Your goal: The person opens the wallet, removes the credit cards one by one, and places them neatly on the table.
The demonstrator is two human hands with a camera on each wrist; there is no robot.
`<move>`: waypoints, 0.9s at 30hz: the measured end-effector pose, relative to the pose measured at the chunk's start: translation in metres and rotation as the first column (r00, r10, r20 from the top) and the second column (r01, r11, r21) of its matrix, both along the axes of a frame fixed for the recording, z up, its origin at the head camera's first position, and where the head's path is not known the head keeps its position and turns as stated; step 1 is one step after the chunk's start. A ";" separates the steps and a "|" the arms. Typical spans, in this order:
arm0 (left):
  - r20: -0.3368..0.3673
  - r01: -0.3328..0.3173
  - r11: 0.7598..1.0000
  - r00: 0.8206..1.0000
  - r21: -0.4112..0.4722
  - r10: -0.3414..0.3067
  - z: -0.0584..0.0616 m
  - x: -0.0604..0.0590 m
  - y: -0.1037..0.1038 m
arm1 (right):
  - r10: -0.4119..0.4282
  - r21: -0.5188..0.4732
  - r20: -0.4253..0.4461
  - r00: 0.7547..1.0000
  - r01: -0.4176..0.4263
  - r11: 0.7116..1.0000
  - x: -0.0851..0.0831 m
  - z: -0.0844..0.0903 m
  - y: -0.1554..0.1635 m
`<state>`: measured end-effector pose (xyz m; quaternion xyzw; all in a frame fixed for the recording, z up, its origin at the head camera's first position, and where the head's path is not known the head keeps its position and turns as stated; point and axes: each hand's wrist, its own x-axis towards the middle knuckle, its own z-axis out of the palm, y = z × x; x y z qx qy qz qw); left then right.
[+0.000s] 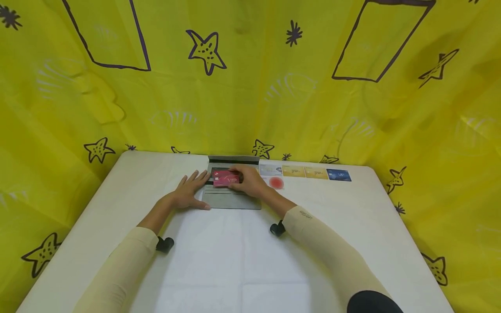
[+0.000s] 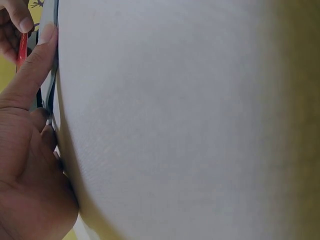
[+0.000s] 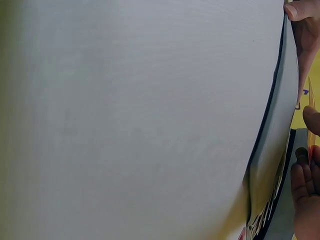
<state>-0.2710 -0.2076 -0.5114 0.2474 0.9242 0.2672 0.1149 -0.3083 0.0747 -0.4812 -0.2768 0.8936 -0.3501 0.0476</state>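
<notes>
Two cream sleeves run up from the bottom edge of the head view and meet at a grey card holder (image 1: 232, 198) lying open just above the centre of the frame, on a white table (image 1: 242, 261). Pinched in the right hand (image 1: 250, 182) is a red card (image 1: 225, 178), fingers over its right end and thumb beneath as far as can be seen; the card lies over the upper part of the holder, its long axis running left to right across the frame, parallel to the slot lines below it. So the card sits directly left of the right hand's knuckles and just right of the left hand's fingertips. Flat on the holder's left edge rests the left hand (image 1: 190, 191), fingers straight and spread, pressing it to the table rather than gripping anything; the left wrist view shows the same extended finger along the holder's edge. Of the two, the right hand is the one on the card.

Further right in the head view, a row of other cards (image 1: 305, 172) lies side by side along the table's far edge, with a round red spot (image 1: 276, 183) just below it.
</notes>
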 end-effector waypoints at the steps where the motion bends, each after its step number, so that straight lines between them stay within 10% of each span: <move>1: -0.002 0.004 1.000 1.000 0.005 -0.004 0.001 0.001 0.000 | 0.001 -0.006 0.003 1.000 -0.001 1.000 0.000 0.000 0.002; 27: -0.011 0.019 0.999 1.000 0.046 -0.018 0.012 0.008 0.001 | -0.042 -0.088 -0.059 0.997 0.036 0.995 0.010 -0.004 0.049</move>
